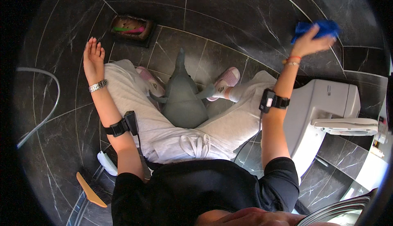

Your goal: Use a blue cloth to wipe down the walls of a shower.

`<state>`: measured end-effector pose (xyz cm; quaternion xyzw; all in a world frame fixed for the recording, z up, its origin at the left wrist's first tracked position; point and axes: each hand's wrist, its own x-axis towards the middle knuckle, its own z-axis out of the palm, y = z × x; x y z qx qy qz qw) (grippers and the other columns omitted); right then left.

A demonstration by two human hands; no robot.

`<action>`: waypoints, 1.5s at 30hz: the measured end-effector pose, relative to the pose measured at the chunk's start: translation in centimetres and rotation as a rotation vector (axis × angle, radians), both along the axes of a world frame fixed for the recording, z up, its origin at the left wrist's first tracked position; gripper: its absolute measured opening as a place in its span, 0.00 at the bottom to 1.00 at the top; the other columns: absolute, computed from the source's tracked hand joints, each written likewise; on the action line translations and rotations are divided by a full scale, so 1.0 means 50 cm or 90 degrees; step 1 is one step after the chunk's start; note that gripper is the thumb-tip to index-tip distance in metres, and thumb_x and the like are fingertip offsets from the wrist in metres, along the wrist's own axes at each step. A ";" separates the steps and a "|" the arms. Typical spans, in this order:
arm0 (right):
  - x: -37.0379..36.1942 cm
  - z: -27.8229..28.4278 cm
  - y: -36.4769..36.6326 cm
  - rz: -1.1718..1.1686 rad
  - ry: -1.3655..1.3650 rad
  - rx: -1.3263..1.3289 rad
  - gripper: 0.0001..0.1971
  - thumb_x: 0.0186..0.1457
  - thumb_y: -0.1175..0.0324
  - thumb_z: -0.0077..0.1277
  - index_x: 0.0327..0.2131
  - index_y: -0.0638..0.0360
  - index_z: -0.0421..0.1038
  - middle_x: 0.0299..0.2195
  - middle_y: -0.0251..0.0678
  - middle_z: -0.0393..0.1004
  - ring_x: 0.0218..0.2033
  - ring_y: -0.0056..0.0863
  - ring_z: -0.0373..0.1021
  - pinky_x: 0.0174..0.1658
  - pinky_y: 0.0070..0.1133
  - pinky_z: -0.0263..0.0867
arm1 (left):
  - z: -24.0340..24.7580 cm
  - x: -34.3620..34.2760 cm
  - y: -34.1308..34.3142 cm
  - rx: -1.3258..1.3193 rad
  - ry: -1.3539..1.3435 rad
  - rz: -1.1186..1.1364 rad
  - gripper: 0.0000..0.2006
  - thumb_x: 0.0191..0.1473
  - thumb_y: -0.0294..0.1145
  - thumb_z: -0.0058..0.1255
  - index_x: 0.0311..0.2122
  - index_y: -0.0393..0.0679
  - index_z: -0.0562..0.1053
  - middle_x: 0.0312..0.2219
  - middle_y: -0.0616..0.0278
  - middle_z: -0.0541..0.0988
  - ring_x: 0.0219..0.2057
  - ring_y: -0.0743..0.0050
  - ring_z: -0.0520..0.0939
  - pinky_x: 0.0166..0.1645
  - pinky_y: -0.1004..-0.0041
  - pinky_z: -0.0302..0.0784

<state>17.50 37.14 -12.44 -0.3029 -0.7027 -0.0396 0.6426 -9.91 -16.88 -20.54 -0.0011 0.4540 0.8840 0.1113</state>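
Observation:
My right hand point(313, 43) is pressed over a bunched blue cloth point(326, 28) against the dark tiled wall at the upper right. Motion blurs its fingers a little. Palm up, my left hand point(94, 58) rests by my left knee with fingers loosely stretched and nothing in it. Between my legs sits a grey animal-shaped thing point(184, 103) with a pointed front and two fin-like sides; I cannot tell its exact kind.
A white toilet point(305, 119) stands close on my right. Ahead on the left is a dark box point(129, 28) with green and pink items. Left of me are a metal hose point(58, 90), a white-bristled brush point(107, 163) and a wooden-backed brush point(91, 190).

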 end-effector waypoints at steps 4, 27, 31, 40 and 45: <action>-0.070 -0.011 -0.069 -0.101 -0.119 0.030 0.37 0.34 0.36 0.52 0.50 0.34 0.60 0.56 0.46 0.45 0.56 0.58 0.39 0.51 0.51 0.44 | -0.015 -0.007 -0.025 0.039 -0.003 -0.013 0.14 0.54 0.33 0.40 0.45 0.40 0.66 0.41 0.63 0.72 0.39 0.74 0.72 0.44 0.74 0.68; -0.163 -0.484 -0.024 -0.098 0.437 -1.081 0.47 0.40 0.69 0.57 0.55 0.57 0.30 0.51 0.54 0.47 0.39 0.50 0.62 0.44 0.38 0.61 | 0.008 0.002 -0.019 -0.045 -0.009 -0.012 0.13 0.54 0.33 0.40 0.43 0.42 0.67 0.40 0.65 0.73 0.39 0.75 0.72 0.43 0.74 0.68; -0.136 -0.550 0.051 0.295 0.629 -1.357 0.20 0.52 0.66 0.42 0.48 0.62 0.54 0.37 0.43 0.66 0.33 0.39 0.68 0.44 0.36 0.64 | 0.000 -0.011 0.007 -0.015 -0.009 -0.039 0.13 0.54 0.33 0.40 0.44 0.42 0.67 0.40 0.65 0.73 0.38 0.75 0.72 0.42 0.74 0.68; -0.090 -0.123 -0.071 0.908 0.688 -1.336 0.26 0.50 0.74 0.36 0.50 0.82 0.43 0.49 0.65 0.52 0.50 0.52 0.56 0.53 0.43 0.52 | 0.017 0.008 0.018 -0.041 -0.002 -0.032 0.13 0.55 0.33 0.39 0.44 0.41 0.67 0.40 0.66 0.73 0.37 0.76 0.73 0.41 0.76 0.69; 0.033 0.078 -0.084 0.980 0.575 -0.990 0.17 0.48 0.74 0.41 0.39 0.80 0.58 0.41 0.56 0.65 0.42 0.46 0.65 0.47 0.33 0.63 | 0.013 0.003 0.047 -0.035 0.004 -0.044 0.13 0.55 0.33 0.39 0.45 0.41 0.67 0.40 0.66 0.73 0.37 0.77 0.73 0.41 0.76 0.69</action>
